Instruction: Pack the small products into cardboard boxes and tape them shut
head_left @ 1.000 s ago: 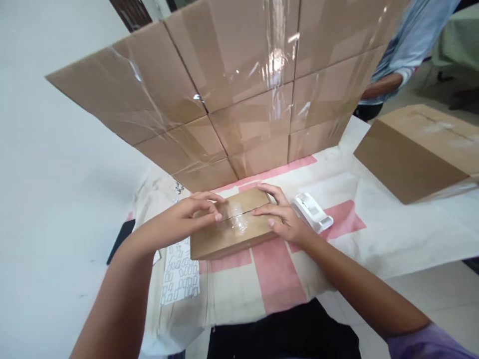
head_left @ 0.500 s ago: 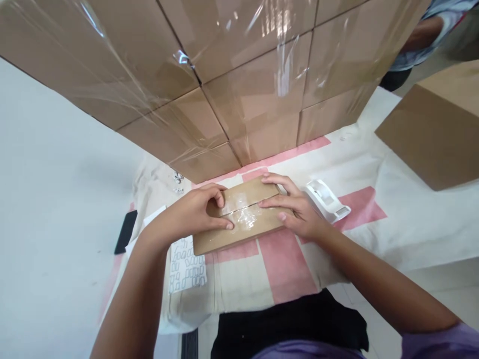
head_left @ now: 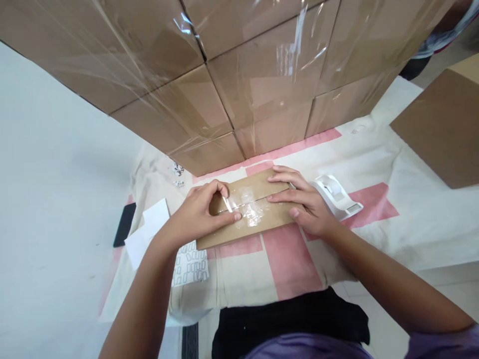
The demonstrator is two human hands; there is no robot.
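Note:
A small brown cardboard box (head_left: pixel 262 186) lies on the cloth-covered table, with shiny clear tape (head_left: pixel 251 212) across the seam of its top flaps. At the box's left end, my left hand (head_left: pixel 204 209) has its index finger and thumb curled round the end of a clear tape strip, part of which stands up as a pale edge. My right hand (head_left: pixel 305 199) lies on the box's right end, fingers spread over the flaps. Just beyond it stands a white tape dispenser (head_left: pixel 335 196).
Large cardboard boxes (head_left: pixel 269 89) wrapped in clear film are stacked at the back. Another box (head_left: pixel 437 129) stands at right, a person's arm (head_left: pixel 449 20) behind it. To the left lie white papers (head_left: pixel 147 234), a paper with drawn rectangles (head_left: pixel 192 264) and a black phone-like slab (head_left: pixel 124 224).
A lifted edge of tape now shows between my left index finger and thumb. My right hand keeps its place on the box. The whole view has shifted slightly.

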